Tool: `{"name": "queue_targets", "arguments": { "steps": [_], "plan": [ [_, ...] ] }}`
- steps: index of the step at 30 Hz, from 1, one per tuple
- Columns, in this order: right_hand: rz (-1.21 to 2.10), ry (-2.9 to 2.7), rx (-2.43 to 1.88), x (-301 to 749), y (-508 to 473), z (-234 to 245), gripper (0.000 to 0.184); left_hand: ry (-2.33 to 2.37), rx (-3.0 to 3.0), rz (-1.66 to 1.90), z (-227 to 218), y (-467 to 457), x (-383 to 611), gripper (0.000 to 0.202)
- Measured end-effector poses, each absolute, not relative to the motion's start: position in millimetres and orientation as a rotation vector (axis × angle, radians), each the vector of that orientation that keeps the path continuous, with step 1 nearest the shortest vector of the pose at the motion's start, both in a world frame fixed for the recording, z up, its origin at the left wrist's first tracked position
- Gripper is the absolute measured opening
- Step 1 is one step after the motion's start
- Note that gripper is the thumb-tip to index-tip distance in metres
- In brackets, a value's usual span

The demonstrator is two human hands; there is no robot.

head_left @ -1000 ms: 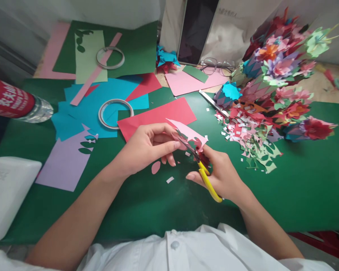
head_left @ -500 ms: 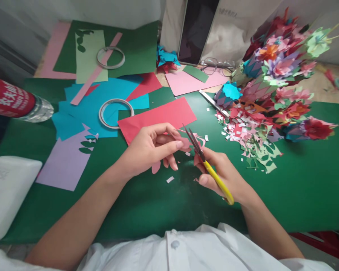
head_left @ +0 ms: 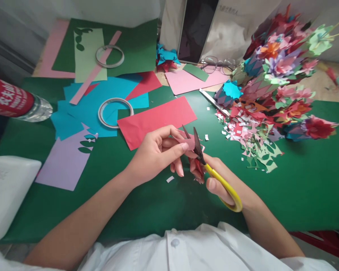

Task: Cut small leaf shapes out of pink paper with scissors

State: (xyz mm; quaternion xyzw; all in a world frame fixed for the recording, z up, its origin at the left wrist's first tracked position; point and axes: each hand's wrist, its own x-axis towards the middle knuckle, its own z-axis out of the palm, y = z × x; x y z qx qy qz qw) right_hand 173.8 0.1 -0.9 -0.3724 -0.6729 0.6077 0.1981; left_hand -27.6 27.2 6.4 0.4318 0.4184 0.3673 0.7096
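Note:
Between the thumb and fingers of my left hand [head_left: 161, 154] is a small piece of pink paper [head_left: 188, 143]. My right hand [head_left: 214, 177] holds scissors [head_left: 223, 184] with a yellow handle, my thumb through one loop. Their dark blades stand apart at the right edge of the pink paper. Beyond my left hand a red paper sheet [head_left: 158, 118] lies flat on the green table. A small white paper scrap [head_left: 170, 179] lies below my left fingertips. Part of the pink paper is hidden by my fingers.
Paper flowers [head_left: 282, 67] crowd the back right, with a heap of paper scraps [head_left: 260, 146] before them. Left are blue sheets [head_left: 81, 113], a tape roll [head_left: 100, 113], a purple sheet [head_left: 64, 162], a bottle [head_left: 11, 99] and a white box [head_left: 11, 192]. Glasses [head_left: 210, 69] lie behind.
The scissor blades have opened wider and closed in on the pink paper. The pink paper has turned in my left hand, which has shifted slightly right.

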Motion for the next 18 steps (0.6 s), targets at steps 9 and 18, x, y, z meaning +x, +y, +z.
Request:
{"name": "queue_targets", "arguments": {
  "steps": [9,18],
  "plan": [
    [1.697,-1.847,-1.094,172.6,0.7,-0.5,0.064,0.915,0.951,0.78,8.1,28.4,-29.7,0.016],
    [1.695,-1.819,-1.167,175.8,-0.8,-3.6,0.06,0.941,0.947,0.78,10.6,29.8,-29.9,0.016]
  ]
}}
